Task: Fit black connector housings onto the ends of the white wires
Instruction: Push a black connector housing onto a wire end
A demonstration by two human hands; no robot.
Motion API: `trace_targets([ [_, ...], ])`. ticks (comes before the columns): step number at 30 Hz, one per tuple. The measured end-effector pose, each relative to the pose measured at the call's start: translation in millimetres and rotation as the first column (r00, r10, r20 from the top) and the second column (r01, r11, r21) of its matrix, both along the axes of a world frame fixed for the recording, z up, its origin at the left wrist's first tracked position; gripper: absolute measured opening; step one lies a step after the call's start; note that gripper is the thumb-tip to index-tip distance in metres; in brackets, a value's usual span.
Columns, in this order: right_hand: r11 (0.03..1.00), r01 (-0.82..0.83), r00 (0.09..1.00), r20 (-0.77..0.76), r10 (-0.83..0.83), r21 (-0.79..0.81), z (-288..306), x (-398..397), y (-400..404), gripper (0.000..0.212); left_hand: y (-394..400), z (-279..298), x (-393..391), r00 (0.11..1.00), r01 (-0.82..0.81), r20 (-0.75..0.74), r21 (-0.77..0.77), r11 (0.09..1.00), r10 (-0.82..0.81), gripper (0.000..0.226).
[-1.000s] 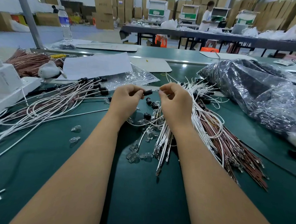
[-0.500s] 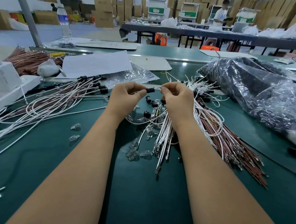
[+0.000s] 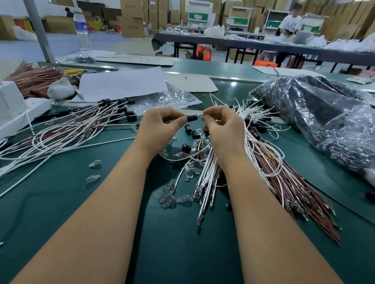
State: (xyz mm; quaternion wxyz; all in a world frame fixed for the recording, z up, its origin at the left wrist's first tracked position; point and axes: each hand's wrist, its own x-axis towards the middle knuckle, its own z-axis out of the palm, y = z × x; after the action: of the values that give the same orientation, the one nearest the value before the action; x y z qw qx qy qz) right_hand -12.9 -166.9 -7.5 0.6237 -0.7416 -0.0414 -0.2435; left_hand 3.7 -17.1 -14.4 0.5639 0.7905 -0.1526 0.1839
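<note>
The left hand [image 3: 161, 124] pinches a black connector housing [image 3: 191, 118] between thumb and fingertip, and the right hand [image 3: 223, 126] is closed on the metal-tipped end of a white wire [image 3: 200, 115], the two meeting just above the scatter of loose black housings [image 3: 192, 132] on the green bench [image 3: 176, 250]. From where I stand the terminal looks only partly inside the housing (I can't tell whether it has seated), and that is the risk: pushed at an angle, the thin tip could bend or jam at the mouth. The housing is small and smooth-looking, so a slack pinch could let it spin or drop among the loose housings and the clear glass bulbs [image 3: 170, 198] nearer the person. The bundle of white wires [image 3: 208, 175] just right of those housings lies under the right wrist and could snag or drag as the hand pulls away.
</note>
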Motion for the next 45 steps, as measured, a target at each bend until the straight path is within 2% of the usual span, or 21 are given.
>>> trace_targets([
  [8,0.998,0.018,1.000,-0.013,-0.019,-0.066,-2.0,3.0,3.2,0.024,1.3,-0.9,3.0,0.999,0.016,-0.034,0.002,1.000,-0.016,0.012],
  [13,0.993,0.007,1.000,0.000,-0.007,-0.119,-3.7,3.6,6.2,0.027,0.6,-1.9,2.8,1.000,0.025,-0.012,0.057,0.998,-0.024,0.000],
  [21,0.990,-0.028,1.000,0.005,0.029,-0.138,-4.4,2.0,4.4,0.026,3.2,-2.7,3.1,0.998,0.064,-0.007,-0.017,0.998,-0.064,0.003],
  [29,0.987,-0.141,0.988,-0.056,0.145,0.080,-1.8,1.1,4.2,0.007,2.1,-1.0,5.3,0.997,0.061,-0.031,-0.098,0.993,-0.064,0.008],
  [33,0.985,-0.170,0.984,-0.056,0.169,-0.003,-0.8,-0.1,5.6,0.008,-1.9,3.0,2.0,0.994,0.089,-0.057,-0.103,0.991,-0.095,0.010],
  [35,0.984,-0.166,0.983,-0.068,0.170,0.071,0.0,-0.7,6.4,0.014,-2.3,4.7,0.3,0.989,0.117,-0.083,-0.100,0.988,-0.126,0.014],
  [38,0.955,-0.189,0.974,-0.083,0.212,0.227,2.7,-1.7,9.1,0.005,-0.3,6.1,-0.4,0.976,0.157,-0.125,-0.169,0.973,-0.179,0.016],
  [40,0.947,-0.190,0.970,-0.102,0.222,0.259,4.3,-1.5,9.5,0.006,-1.3,6.5,-0.7,0.978,0.155,-0.110,-0.187,0.970,-0.177,0.015],
  [42,0.971,-0.168,0.973,-0.131,0.192,0.171,7.4,-2.5,6.8,0.007,-7.0,7.0,-2.7,0.985,0.136,-0.080,-0.185,0.973,-0.153,0.013],
  [45,0.991,-0.117,0.976,-0.194,0.102,-0.071,12.2,-2.5,0.0,0.010,-12.6,6.0,-3.2,0.993,0.083,-0.064,-0.177,0.981,-0.096,0.016],
])
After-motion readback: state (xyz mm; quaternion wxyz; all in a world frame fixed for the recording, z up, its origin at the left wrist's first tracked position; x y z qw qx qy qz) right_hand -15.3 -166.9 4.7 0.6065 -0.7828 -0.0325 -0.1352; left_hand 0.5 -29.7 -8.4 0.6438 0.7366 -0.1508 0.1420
